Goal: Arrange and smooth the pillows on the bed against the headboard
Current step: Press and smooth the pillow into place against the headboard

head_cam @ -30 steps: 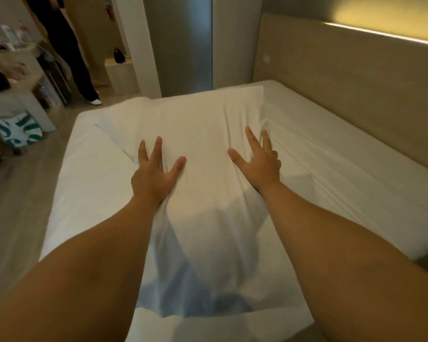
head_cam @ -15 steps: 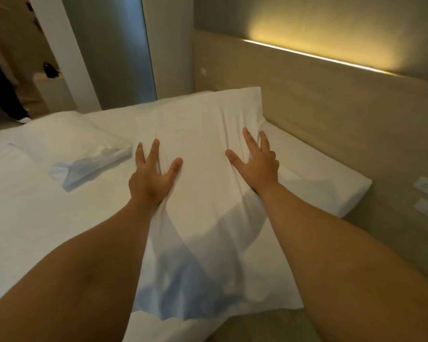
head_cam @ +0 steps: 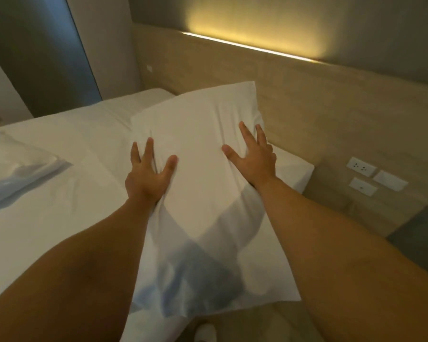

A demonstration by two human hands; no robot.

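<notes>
A white pillow (head_cam: 203, 134) lies lengthwise at the bed's near right corner. Its far end touches the beige headboard (head_cam: 307, 99) and its near end hangs over the mattress edge. My left hand (head_cam: 148, 176) lies flat on the pillow's left side with fingers spread, and the fabric bunches under its heel. My right hand (head_cam: 253, 159) lies flat on the pillow's right edge, fingers spread too. A second white pillow (head_cam: 13, 156) rests on the white bed (head_cam: 67, 193) at the far left, away from the headboard.
Wall sockets and switches (head_cam: 371, 176) sit on the panel to the right of the bed. A lit strip (head_cam: 252, 48) runs along the headboard's top. A grey wall panel (head_cam: 47, 53) stands beyond the bed. A white shoe tip (head_cam: 205, 333) shows at the bottom.
The pillow under my hands has shifted right, from the middle of the bed up to the headboard. My view has turned right; the standing person and the furniture have left the frame.
</notes>
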